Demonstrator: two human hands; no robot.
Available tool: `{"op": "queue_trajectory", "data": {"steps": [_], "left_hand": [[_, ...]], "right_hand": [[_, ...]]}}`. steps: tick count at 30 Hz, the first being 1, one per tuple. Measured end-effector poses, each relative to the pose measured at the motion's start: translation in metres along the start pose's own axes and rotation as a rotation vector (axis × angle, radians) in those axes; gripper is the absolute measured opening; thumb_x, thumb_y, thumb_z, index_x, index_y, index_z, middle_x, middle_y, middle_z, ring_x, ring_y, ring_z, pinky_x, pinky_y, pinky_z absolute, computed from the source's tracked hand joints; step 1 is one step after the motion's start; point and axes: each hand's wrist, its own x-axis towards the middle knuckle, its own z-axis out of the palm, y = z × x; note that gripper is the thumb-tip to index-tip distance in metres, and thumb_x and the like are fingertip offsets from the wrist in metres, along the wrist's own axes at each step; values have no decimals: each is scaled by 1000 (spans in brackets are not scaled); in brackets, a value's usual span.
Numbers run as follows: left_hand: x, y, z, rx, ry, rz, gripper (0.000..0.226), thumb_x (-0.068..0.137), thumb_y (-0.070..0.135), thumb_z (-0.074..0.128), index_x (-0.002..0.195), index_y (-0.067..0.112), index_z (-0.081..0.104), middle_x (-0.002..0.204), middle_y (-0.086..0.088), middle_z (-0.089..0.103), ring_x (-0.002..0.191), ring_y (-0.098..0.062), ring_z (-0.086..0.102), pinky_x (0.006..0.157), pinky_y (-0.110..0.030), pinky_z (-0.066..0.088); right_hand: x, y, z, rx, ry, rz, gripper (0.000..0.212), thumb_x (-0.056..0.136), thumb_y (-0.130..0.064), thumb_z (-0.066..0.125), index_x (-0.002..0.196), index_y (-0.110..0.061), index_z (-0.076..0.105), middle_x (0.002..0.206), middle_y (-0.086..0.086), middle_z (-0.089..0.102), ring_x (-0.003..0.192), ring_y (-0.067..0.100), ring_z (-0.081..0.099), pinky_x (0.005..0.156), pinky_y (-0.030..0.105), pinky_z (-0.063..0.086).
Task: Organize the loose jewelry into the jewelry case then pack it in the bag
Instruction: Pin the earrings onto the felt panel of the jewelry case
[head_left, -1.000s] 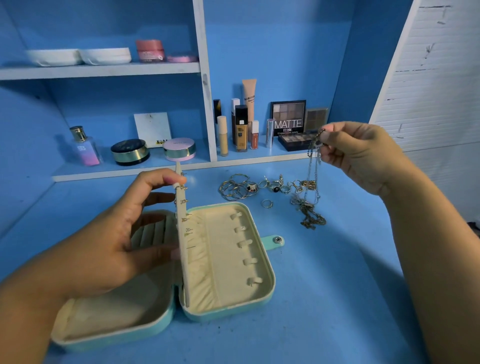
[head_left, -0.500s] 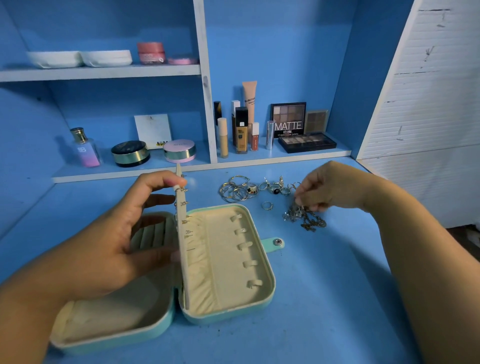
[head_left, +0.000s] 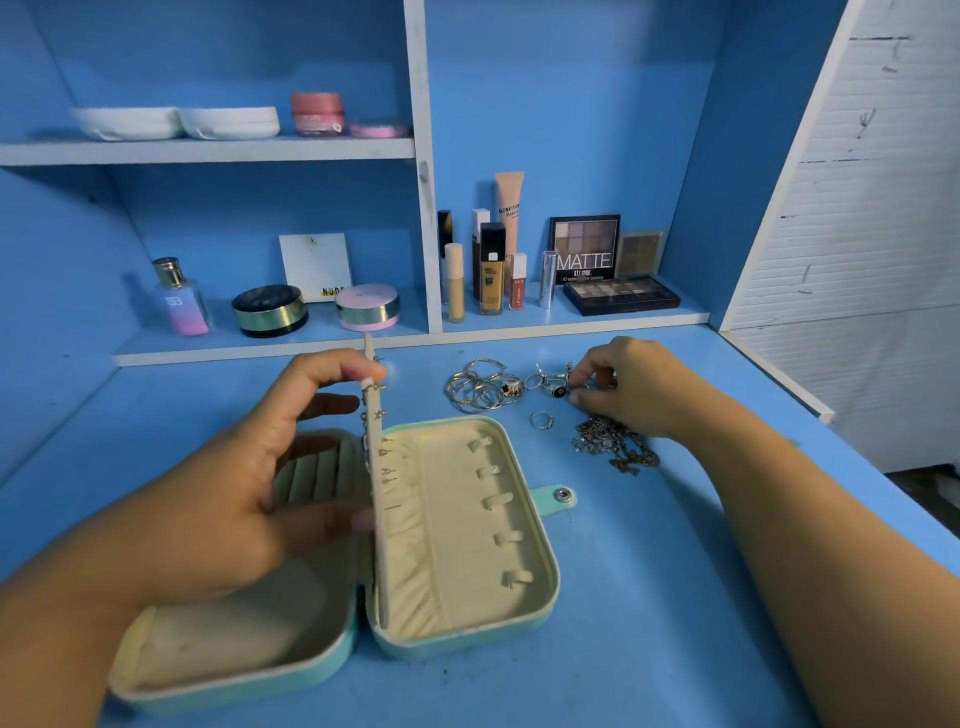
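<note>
Loose silver rings (head_left: 556, 388), right of the open mint-green jewelry case (head_left: 467, 638), sit pinched in the nearer right hand (head_left: 631, 387); the left hand (head_left: 244, 483) grips the case's cream flap (head_left: 380, 519).

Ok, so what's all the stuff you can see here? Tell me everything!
jewelry case: one, mint outside, cream inside, open on the blue table
earring panel: one, cream, upright in the case's middle
hoops: a pile, silver, behind the case
rings: several, silver, right of the hoops; one lies apart, nearer the case
chains: one tangled heap, silver and gold, right of the case
perfume bottle: one, pink-blue, lower shelf, left
compacts: two, black and pink, lower shelf
card: one, white, behind the compacts
makeup tubes: about seven, mixed colours, lower shelf
eyeshadow palettes: three, brown shades, lower shelf, right
dishes: two, white, top shelf
jar: one, pink, top shelf
left hand: holds the earring panel
right hand: fingertips at the rings
</note>
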Motion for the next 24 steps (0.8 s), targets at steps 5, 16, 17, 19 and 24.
{"op": "queue_trajectory", "data": {"steps": [5, 16, 17, 19, 24], "left_hand": [[-1, -1, 0, -7, 5, -37, 87, 57, 66, 81, 131, 50, 38, 135, 16, 47, 125, -22, 51, 103, -58, 41], [-2, 4, 0, 7, -22, -76, 74, 72, 29, 82, 127, 54, 39, 112, 15, 59, 117, -14, 58, 95, -32, 52], [-3, 4, 0, 11, -20, -91, 76, 71, 25, 82, 127, 54, 39, 109, 13, 59, 116, -13, 59, 96, -35, 51], [-4, 5, 0, 24, -8, -108, 79, 70, 31, 83, 131, 52, 37, 108, 14, 60, 118, -13, 58, 98, -45, 50], [-3, 11, 0, 96, 3, -105, 89, 60, 55, 80, 136, 52, 33, 132, 19, 52, 130, -11, 50, 107, -53, 39]], "right_hand": [[-1, 7, -5, -67, -45, 52, 11, 85, -31, 68, 83, -20, 68, 78, -9, 60, 69, 4, 52, 54, 17, 37], [0, -11, 16, -46, 21, -102, 19, 85, -39, 66, 101, -28, 66, 100, 0, 44, 102, 18, 41, 88, 33, 41], [0, -11, 16, -49, 20, -102, 15, 85, -37, 67, 96, -27, 67, 101, 0, 44, 103, 19, 41, 89, 33, 40], [-1, -10, 15, -37, 17, -98, 9, 84, -36, 67, 90, -28, 66, 100, 0, 45, 102, 18, 41, 86, 31, 39], [3, -7, 3, 99, 125, -38, 7, 85, -37, 67, 90, -33, 64, 99, -2, 49, 82, 11, 48, 70, 26, 37]]}}
